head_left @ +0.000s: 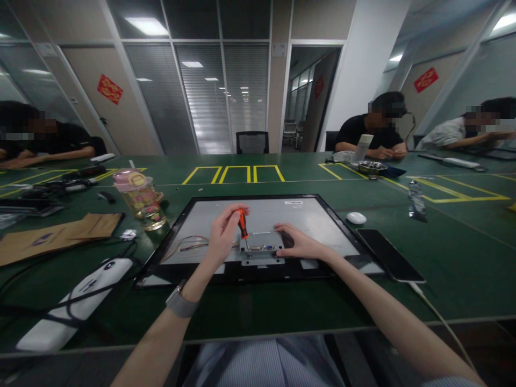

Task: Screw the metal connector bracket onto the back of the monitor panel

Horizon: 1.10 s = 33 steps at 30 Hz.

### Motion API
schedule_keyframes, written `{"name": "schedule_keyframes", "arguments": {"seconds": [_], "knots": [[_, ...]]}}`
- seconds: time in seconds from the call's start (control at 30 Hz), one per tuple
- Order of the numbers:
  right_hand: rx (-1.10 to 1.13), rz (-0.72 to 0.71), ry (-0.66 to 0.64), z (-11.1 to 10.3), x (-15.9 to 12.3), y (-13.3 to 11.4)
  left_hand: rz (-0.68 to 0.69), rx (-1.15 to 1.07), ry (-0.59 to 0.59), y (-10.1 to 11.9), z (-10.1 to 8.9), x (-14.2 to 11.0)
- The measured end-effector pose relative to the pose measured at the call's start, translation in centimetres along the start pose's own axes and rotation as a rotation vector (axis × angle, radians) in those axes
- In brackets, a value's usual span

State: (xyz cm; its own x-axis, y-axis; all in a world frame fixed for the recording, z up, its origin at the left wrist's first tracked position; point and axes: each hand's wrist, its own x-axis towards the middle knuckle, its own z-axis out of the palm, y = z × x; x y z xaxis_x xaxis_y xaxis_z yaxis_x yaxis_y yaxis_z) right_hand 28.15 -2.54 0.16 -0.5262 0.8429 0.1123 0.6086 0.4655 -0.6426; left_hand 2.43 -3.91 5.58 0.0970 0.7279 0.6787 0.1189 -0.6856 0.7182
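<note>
A flat monitor panel (314, 215) lies face down on the green table, its grey metal back up. A small grey connector box (262, 248) sits on the panel near its front edge. My left hand (221, 234) is closed around an orange-handled screwdriver (242, 223), held upright with its tip on the box's left side. My right hand (300, 243) rests on the box's right end, fingers curled over it. Thin wires (189, 243) run across the panel to the left of my left hand.
A pink-lidded bottle (141, 199) stands left of the panel. Brown cardboard (56, 234), a white power strip (76, 301) and black cables lie at the left. A white mouse (356, 217) and a phone (389, 253) on a cable lie right. Other people sit at the far edges.
</note>
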Motion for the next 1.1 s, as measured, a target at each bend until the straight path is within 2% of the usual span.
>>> {"name": "schedule_keyframes", "arguments": {"seconds": [0.13, 0.37, 0.63, 0.8, 0.9, 1.1], "knots": [[0.028, -0.005, 0.001, 0.07, -0.01, 0.37, 0.051, 0.062, 0.043, 0.14, 0.01, 0.19], [0.005, 0.023, -0.032, -0.22, -0.19, 0.09, -0.027, -0.035, 0.027, 0.12, 0.01, -0.02], [0.0, -0.003, -0.03, -0.01, -0.07, 0.39, 0.006, 0.071, 0.152, 0.17, 0.13, -0.04], [0.052, -0.003, -0.029, -0.38, -0.2, 0.31, -0.045, -0.029, 0.091, 0.2, 0.15, -0.4], [0.068, -0.005, -0.031, -0.49, -0.21, 0.39, -0.009, -0.045, 0.068, 0.14, 0.16, -0.43], [0.058, -0.004, -0.025, -0.34, -0.22, 0.32, 0.05, 0.03, 0.152, 0.29, 0.19, -0.17]]}}
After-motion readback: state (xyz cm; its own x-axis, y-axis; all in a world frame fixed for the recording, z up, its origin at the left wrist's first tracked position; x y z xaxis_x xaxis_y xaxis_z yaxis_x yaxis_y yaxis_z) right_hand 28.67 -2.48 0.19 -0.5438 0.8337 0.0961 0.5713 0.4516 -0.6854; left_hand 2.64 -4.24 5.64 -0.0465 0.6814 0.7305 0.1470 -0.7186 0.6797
